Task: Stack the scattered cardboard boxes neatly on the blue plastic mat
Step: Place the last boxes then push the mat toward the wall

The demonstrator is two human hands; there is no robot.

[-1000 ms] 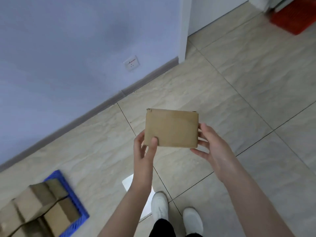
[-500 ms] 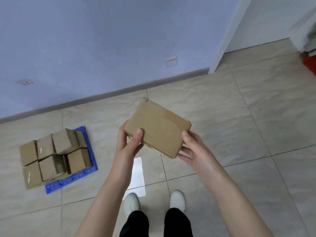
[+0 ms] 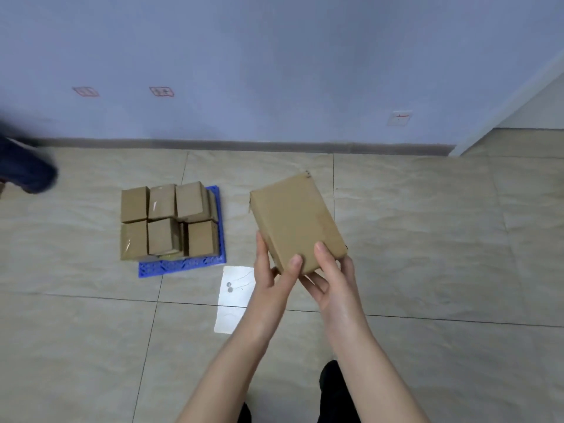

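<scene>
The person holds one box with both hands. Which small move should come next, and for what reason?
Probably carry the cardboard box leftward, toward the blue mat. Both the left hand and the right hand grip it at its near end, in the air, while the stacked boxes sit on the mat to its left, apart from it.

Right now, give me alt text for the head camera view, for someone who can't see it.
A person's left hand and right hand grip a flat cardboard box by its near end above a tiled floor. To its left, smaller boxes sit stacked on a blue plastic mat near the wall, with a white sheet nearby.
</scene>
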